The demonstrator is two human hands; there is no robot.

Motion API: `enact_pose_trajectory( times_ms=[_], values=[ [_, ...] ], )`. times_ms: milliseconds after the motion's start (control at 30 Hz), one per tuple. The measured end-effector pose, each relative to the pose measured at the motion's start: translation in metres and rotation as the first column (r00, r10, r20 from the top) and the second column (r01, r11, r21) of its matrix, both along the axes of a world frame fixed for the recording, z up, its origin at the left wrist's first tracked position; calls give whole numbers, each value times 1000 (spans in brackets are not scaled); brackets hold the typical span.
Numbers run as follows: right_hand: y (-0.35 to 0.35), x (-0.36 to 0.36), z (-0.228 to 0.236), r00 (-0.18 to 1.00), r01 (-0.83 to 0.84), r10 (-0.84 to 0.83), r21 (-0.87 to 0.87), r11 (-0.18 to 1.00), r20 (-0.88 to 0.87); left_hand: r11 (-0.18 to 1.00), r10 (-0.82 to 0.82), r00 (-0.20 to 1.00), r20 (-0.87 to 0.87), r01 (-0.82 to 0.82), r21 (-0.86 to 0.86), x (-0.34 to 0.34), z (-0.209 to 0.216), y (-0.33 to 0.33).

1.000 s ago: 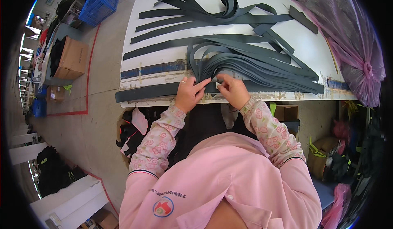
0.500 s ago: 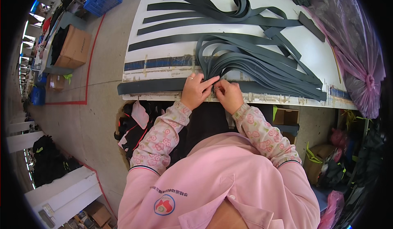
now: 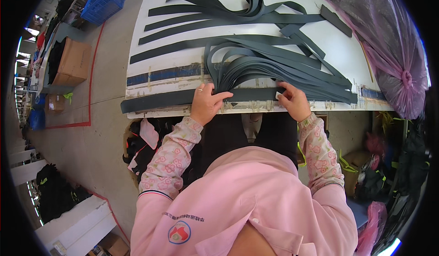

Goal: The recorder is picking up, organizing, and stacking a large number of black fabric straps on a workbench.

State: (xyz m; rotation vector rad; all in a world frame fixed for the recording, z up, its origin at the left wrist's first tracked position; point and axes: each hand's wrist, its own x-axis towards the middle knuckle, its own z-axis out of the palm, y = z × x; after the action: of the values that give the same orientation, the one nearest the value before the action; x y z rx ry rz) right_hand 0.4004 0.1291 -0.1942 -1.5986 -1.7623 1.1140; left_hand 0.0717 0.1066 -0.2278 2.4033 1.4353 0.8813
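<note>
A thick bundle of dark grey-green flat straps point(image 3: 274, 68) arches over the work table, its near end gathered at my left hand point(image 3: 208, 104). That hand is closed on the gathered ends, with the index finger lying across a single flat strap point(image 3: 157, 99) stretched along the table's front edge. Farther right, the thumb and fingers of my right hand point(image 3: 295, 101) pinch a small white piece point(image 3: 278, 95), which I cannot make out well. It is held over the same flat strap. A tiny dark scrap point(image 3: 234, 104) lies between the hands at the edge.
More loose straps point(image 3: 192, 23) spread across the white table top point(image 3: 157, 80). A pink plastic bag point(image 3: 388, 50) stands tied at the right. Beyond the aisle on the left are a blue crate point(image 3: 105, 2) and a cardboard box point(image 3: 73, 61). Dark cloth pieces point(image 3: 137, 141) sit below the table edge.
My right hand has moved away to the right from beside my left hand, and a small white piece now shows at its fingertips. The left hand stays at the gathered strap ends.
</note>
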Motion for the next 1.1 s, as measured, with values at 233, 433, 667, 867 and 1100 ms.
enact_pose_trajectory(
  times_ms=[233, 433, 667, 867, 1100],
  values=[
    [-10, 36, -14, 992, 65, -83, 175, 982, 95, 999, 23, 998, -66, -21, 25, 0, 5, 1],
    [-14, 31, -8, 993, 54, -73, 199, 978, 90, 1000, 10, 999, -44, -10, -10, 5, 12, 0],
    [-12, 27, -9, 990, 48, -79, 238, 970, 120, 1000, -5, 999, -54, 5, -12, 2, 13, 1],
    [-8, 34, -18, 989, -19, -15, 234, 972, 145, 1000, 4, 998, -62, -3, 8, 3, 11, 1],
    [-7, 44, -6, 993, 74, -68, 57, 996, -95, 1000, 5, 999, -48, -4, 25, 6, 8, 3]
  ],
)
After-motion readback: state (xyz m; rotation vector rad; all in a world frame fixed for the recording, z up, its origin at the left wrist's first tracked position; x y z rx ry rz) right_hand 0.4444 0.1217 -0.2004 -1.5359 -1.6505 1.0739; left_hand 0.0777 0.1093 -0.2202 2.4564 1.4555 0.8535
